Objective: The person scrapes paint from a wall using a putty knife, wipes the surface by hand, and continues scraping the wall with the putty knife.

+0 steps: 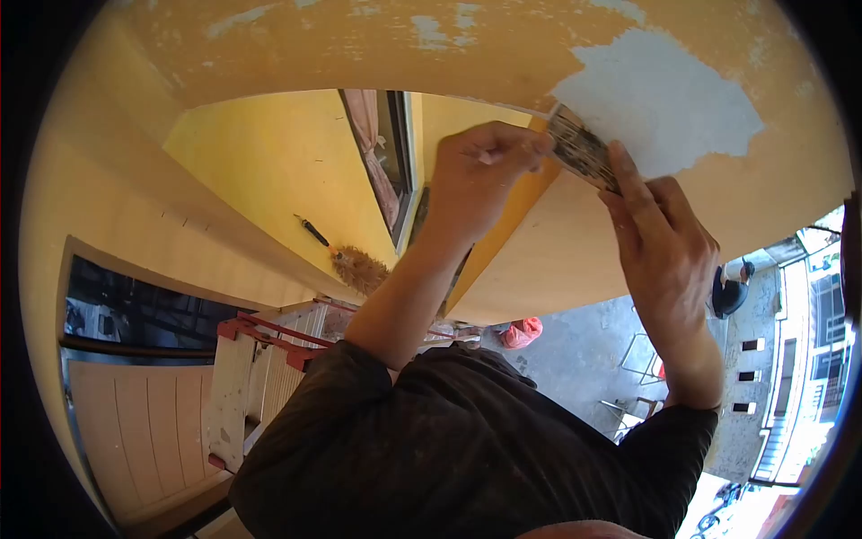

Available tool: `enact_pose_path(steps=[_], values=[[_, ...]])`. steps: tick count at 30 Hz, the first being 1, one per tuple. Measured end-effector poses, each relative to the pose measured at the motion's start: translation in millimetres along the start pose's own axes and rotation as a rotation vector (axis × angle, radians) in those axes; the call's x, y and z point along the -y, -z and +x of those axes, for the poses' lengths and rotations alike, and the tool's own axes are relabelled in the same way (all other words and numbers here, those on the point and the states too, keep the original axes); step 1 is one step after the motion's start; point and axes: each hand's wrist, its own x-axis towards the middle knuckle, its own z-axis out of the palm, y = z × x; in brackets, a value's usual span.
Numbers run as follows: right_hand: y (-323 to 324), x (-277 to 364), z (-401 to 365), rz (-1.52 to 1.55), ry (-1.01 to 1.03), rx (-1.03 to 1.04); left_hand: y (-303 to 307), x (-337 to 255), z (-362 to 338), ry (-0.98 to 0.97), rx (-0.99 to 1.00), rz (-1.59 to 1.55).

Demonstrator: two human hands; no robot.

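Note:
Raised toward the yellow painted surface overhead, my right hand grips a flat rectangular strip with dark, streaky markings on a pale face. Its fingers lie along the lower right end of the strip. My left hand is closed, thumb and fingers pinched together right at the strip's left edge; I cannot tell what is between them. Behind the strip spreads a pale grey-white patch with a ragged outline on the yellow surface. Smaller scuffed white marks run further along it.
A ladder with red fittings stands at my left. On the yellow wall ledge lie a brown bristly brush head and a dark-handled tool. A curtained window is beyond. Below are a red bag and a person.

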Motion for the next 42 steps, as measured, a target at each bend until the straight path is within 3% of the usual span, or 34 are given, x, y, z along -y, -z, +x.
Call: enact_pose_path(steps=[2, 3, 5, 9, 22, 31, 36, 40, 42], values=[[-2, 3, 2, -0.038, -0.02, -0.003, 2, -5, -1, -0.024, 0.012, 0.08], [5, 0, 10, -0.08, 0.061, 0.052, -6, -3, -2, -0.024, -0.045, -0.01], [1, 8, 11, -0.033, 0.001, 0.004, -4, -10, -1, 0.011, -0.067, -0.073], [-8, -5, 3, -0.01, 0.05, -0.016, 2, -2, -4, -0.088, 0.019, 0.082], [-4, 2, 5, -0.077, 0.034, 0.016, -3, -4, -1, -0.067, 0.018, -0.087], [-5, -1, 7, -0.052, 0.065, 0.011, 2, -7, -2, -0.041, -0.046, -0.056], [-5, -3, 5, -0.064, 0.013, 0.019, -4, -6, -3, -0.058, -0.015, 0.07], [-8, 2, 4, -0.087, -0.006, 0.014, 0, -7, -1, -0.061, -0.005, -0.014], [-12, -4, -1, -0.066, 0.053, -0.049, 2, -2, 0, -0.064, 0.028, 0.02]])
